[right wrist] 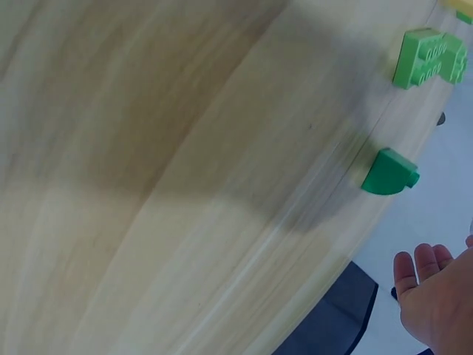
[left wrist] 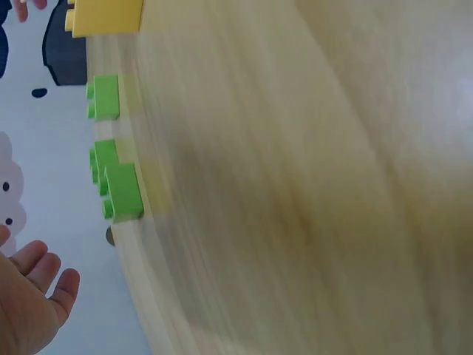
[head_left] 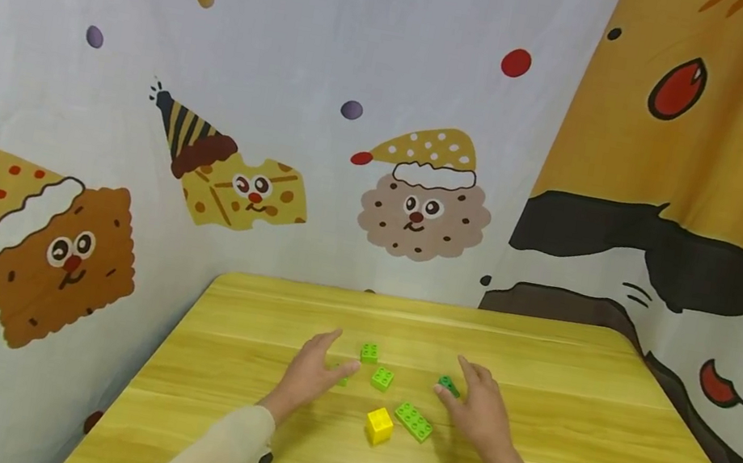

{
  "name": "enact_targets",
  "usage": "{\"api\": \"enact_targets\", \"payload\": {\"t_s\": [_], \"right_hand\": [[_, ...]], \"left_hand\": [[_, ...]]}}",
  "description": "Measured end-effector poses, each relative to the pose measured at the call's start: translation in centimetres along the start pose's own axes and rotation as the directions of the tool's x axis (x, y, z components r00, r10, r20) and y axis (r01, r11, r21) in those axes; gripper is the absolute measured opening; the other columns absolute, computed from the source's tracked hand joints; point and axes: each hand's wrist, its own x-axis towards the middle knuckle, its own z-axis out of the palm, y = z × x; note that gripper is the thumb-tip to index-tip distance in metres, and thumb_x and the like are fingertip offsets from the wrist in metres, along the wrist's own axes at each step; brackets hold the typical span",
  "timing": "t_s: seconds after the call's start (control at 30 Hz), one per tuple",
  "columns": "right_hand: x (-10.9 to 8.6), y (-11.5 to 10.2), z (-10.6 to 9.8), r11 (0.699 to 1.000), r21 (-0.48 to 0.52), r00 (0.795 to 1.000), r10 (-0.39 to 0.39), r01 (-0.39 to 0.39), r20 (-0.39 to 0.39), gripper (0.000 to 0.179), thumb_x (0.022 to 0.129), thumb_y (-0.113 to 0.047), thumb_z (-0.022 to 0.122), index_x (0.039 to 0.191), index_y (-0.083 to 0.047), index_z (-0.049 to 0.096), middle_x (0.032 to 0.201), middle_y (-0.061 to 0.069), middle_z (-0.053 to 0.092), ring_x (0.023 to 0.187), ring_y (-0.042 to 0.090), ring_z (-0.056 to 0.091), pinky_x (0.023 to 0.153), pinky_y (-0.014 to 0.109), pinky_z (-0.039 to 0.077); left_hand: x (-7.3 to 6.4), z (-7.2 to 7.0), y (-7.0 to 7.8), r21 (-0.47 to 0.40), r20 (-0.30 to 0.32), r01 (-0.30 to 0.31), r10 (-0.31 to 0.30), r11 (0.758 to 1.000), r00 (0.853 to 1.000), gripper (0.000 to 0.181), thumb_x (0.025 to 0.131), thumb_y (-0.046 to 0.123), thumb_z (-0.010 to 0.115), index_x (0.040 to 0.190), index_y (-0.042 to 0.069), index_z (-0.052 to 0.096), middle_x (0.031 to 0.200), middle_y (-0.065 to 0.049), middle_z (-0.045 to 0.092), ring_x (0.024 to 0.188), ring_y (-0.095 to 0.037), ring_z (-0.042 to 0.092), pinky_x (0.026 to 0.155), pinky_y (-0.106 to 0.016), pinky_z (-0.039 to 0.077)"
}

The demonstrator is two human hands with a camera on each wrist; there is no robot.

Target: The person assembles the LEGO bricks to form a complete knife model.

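Note:
My left hand, fingers spread and relaxed, hovers over the table left of the bricks, its thumb partly covering a light-green brick. Two small light-green bricks sit between the hands. Opposite, my right hand also hovers with loose fingers, holding nothing. Its thumb overlaps a dark-green brick, whose curved side shows in the right wrist view. Closer to me lie a long light-green brick and a yellow brick.
The wooden table reaches back to a white cloth printed with cartoon snacks. More printed cloth hangs at the right side.

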Motion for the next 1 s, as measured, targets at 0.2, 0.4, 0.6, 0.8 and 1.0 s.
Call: {"api": "enact_targets", "payload": {"t_s": [0.2, 0.4, 0.6, 0.8, 1.0], "right_hand": [[-0.2, -0.9, 0.6, 0.999, 0.054, 1.0, 0.003, -0.003, 0.0, 0.075, 0.095, -0.043, 0.067, 0.151, -0.004, 0.038, 0.148, 0.028, 0.037, 0.131, 0.048, 0.04, 0.103, 0.065, 0.035], [-0.4, -1.3, 1.1, 0.995, 0.095, 1.0, 0.003, -0.003, -0.004, 0.068, 0.094, -0.037, 0.069, 0.147, -0.003, 0.044, 0.142, 0.025, 0.046, 0.123, 0.044, 0.05, 0.099, 0.061, 0.041], [-1.0, -1.2, 2.0, 0.991, 0.133, 0.999, 0.033, -0.034, 0.008, 0.064, 0.092, -0.04, 0.07, 0.141, -0.003, 0.052, 0.134, 0.018, 0.054, 0.114, 0.035, 0.057, 0.09, 0.053, 0.05], [-1.8, -1.1, 3.1, 0.984, 0.173, 0.999, 0.047, -0.05, 0.025, 0.061, 0.092, -0.036, 0.072, 0.139, -0.002, 0.054, 0.129, 0.015, 0.057, 0.111, 0.031, 0.058, 0.088, 0.05, 0.051], [-2.2, -1.0, 3.4, 0.98, 0.186, 0.998, 0.065, -0.069, 0.027, 0.057, 0.091, -0.032, 0.073, 0.137, -0.003, 0.056, 0.123, 0.016, 0.059, 0.106, 0.03, 0.059, 0.083, 0.048, 0.054]], "left_hand": [[-0.3, 0.7, 0.6, -0.06, 0.032, -0.014, 0.016, 0.998, 0.999, 0.085, 0.089, 0.063, 0.061, 0.152, 0.01, 0.039, 0.151, -0.015, 0.041, 0.137, -0.038, 0.038, 0.107, -0.059, 0.034], [-0.8, 1.3, 1.0, -0.147, 0.062, -0.018, 0.027, 0.989, 0.998, 0.081, 0.09, 0.06, 0.063, 0.151, 0.011, 0.041, 0.147, -0.014, 0.045, 0.134, -0.035, 0.043, 0.105, -0.057, 0.038], [-1.5, 1.8, 1.4, -0.221, 0.084, -0.002, 0.021, 0.975, 0.996, 0.076, 0.091, 0.053, 0.067, 0.148, 0.009, 0.044, 0.143, -0.015, 0.05, 0.13, -0.034, 0.045, 0.103, -0.056, 0.04], [-2.4, 2.4, 1.2, -0.245, 0.124, 0.02, 0.01, 0.969, 0.992, 0.077, 0.09, 0.051, 0.069, 0.146, 0.006, 0.045, 0.139, -0.015, 0.052, 0.127, -0.034, 0.047, 0.1, -0.056, 0.042], [-2.6, 3.2, 1.0, -0.264, 0.149, 0.035, 0.005, 0.964, 0.989, 0.075, 0.089, 0.049, 0.072, 0.144, 0.005, 0.048, 0.134, -0.015, 0.054, 0.122, -0.033, 0.049, 0.096, -0.053, 0.045]]}}
